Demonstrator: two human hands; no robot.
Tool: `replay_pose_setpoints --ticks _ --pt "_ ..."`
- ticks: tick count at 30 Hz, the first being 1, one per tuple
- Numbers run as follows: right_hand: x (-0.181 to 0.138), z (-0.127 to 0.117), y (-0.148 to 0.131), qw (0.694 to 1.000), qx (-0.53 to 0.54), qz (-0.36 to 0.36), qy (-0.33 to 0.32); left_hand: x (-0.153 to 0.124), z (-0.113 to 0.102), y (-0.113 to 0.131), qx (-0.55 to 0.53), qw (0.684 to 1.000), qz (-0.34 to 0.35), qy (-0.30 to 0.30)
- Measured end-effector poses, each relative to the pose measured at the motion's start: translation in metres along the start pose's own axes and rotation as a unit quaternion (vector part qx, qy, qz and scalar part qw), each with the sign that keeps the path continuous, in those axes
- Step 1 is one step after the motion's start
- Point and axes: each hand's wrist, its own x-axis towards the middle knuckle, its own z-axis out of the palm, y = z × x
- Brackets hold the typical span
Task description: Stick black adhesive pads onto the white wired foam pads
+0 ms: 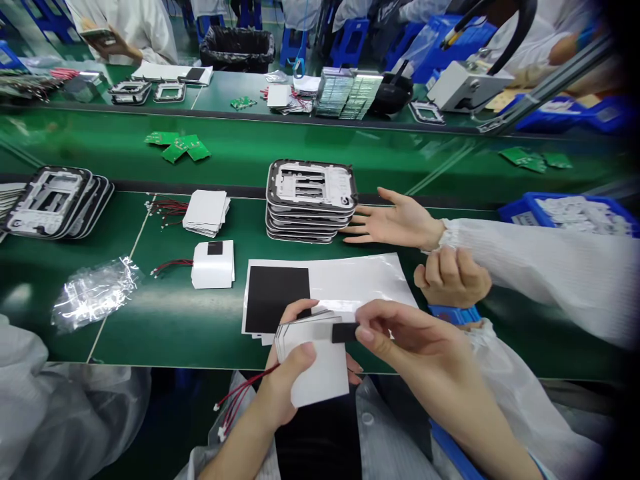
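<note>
My left hand (295, 373) is closed around a small fanned stack of white rectangular panels (320, 380), with red wires (234, 407) and white plugs trailing off to the left. Between thumb and forefinger, my right hand (400, 333) pinches a small black strip (344, 332) that lies against the top panel's right edge; whether it sticks there I cannot tell. Just beyond my hands lies a white sheet (350, 280) bearing a black square (278, 297). Further left are a white panel (213, 270) with a black patch and a pile of similar panels (205, 212).
A co-worker's open hand (395, 219) touches a stack of black-and-white plastic frames (311, 193), their fist (453, 277) nearby. Clear plastic bags (97, 293) and more frames (55, 200) lie left. Green circuit boards (185, 148) rest on the belt. A blue bin (530, 207) stands right.
</note>
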Motion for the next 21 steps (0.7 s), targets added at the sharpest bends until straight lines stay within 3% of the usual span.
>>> replay_pose_setpoints --ticks 5,12,21 --pt "-0.005 0.014 -0.009 0.991 0.124 0.039 -0.037 -0.007 0.001 0.002 0.084 0.995 0.034 0.028" --pt "-0.006 0.02 -0.015 0.987 0.122 0.093 -0.041 -0.013 -0.003 0.001 0.114 0.992 0.039 0.048" --pt "-0.003 0.02 -0.014 0.986 0.129 0.099 -0.043 -0.014 -0.003 0.0 0.129 0.989 0.041 0.064"
